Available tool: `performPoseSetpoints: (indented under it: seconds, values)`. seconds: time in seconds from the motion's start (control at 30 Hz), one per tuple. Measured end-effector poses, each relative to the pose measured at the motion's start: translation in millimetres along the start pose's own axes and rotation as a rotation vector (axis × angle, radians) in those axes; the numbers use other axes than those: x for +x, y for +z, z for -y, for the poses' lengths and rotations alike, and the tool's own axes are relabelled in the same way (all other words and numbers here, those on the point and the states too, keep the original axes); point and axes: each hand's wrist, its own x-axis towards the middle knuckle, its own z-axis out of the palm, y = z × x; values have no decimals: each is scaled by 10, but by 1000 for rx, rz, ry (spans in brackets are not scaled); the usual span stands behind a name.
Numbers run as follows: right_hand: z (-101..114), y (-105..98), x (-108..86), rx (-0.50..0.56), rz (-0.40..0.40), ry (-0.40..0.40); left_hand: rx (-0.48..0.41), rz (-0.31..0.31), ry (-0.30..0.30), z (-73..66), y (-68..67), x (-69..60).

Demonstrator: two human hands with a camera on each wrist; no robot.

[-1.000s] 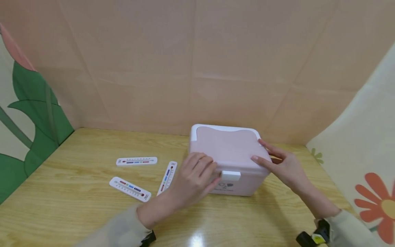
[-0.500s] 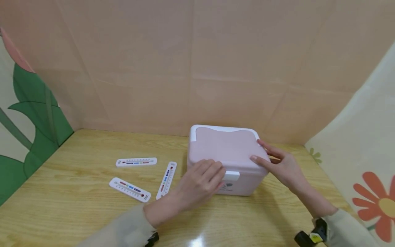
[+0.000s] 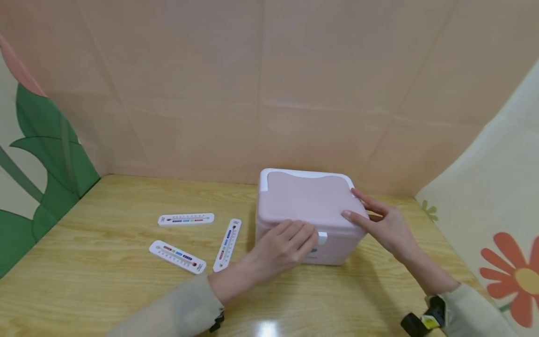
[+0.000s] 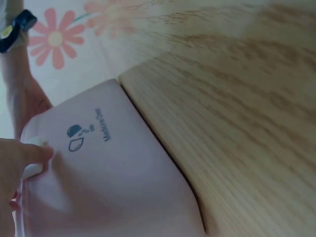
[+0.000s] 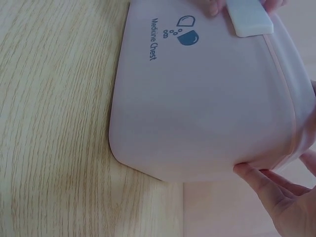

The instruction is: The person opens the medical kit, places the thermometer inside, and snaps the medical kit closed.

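Observation:
A pale pink medicine box (image 3: 307,194) with a white-edged lid stands on the wooden table, lid down. My left hand (image 3: 284,245) is at its front, fingers curled over the lid's edge, pinching the white latch (image 5: 251,19) between thumb and fingers. In the left wrist view, the thumb lies against the latch (image 4: 33,168) from below. At the box's right corner, my right hand (image 3: 385,224) rests with thumb on the lid and mostly straight fingers against the side. To the left lie three white thermometers (image 3: 186,219), one (image 3: 227,245) beside my left forearm.
The wooden table (image 3: 105,262) runs up to a plain pinkish-brown backdrop (image 3: 189,117). Green leaves (image 3: 50,150) are printed on the left panel, a red flower (image 3: 511,267) on the right. Another thermometer (image 3: 177,257) lies slanted nearer the front.
My left hand has slid right along the box's front edge and now covers most of the latch. My right hand, the box and the thermometers stay where they were.

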Motion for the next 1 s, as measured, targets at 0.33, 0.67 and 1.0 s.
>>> performPoseSetpoints:
  seconds: [0.33,0.67,1.0]
  values:
    - [2,3,2,3,-2,-3,46,-60,26,-25,26,18]
    - [1,10,-4,8,-11,-17,49,-102,34,-26,7,61]
    - [-5,3,-10,23,-6,-3,-63,2,-29,-17,-91,113]
